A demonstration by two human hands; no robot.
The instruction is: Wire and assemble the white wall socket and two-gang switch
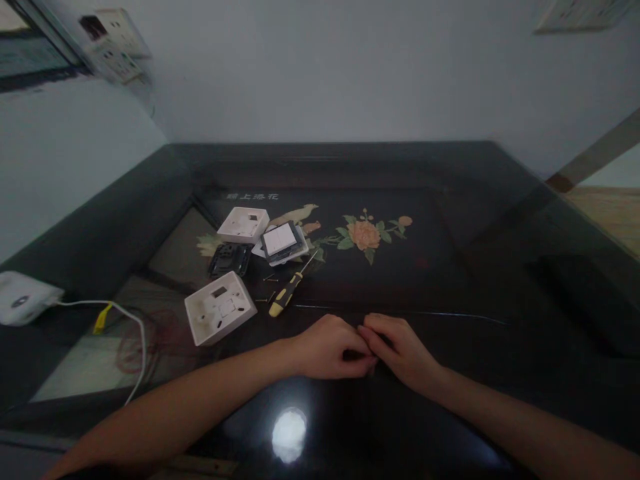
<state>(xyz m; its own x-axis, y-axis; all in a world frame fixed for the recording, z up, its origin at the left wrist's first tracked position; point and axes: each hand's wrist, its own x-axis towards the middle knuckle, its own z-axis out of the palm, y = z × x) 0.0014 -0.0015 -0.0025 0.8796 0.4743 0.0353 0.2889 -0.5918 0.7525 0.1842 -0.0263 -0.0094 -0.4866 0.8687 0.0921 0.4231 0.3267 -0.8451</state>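
Two back boxes (209, 321), switch (280, 239), screws (271, 279): separate, unfastened. Screwdriver (285, 296): lying unheld. Left hand (327, 347), right hand (405, 350): touching, fingers bunched narrow; contents, if any, indiscernible.

Glossy blk tabletop (480, 373) w/ floral print: pinkish-orange bloom, green leaves, pale bird, whitish characters. Slim yel. & blk screwdriver (287, 294), silvery shaft. Nearer square white plastic box (220, 308) & farther square white plastic box (244, 225) match, no pattern. Square plastic switch (280, 240): white centre, dk grey surround. Thin white cable (143, 340) w/ yel. tag (102, 319). Flat wall (325, 80): plain bluish-grey.
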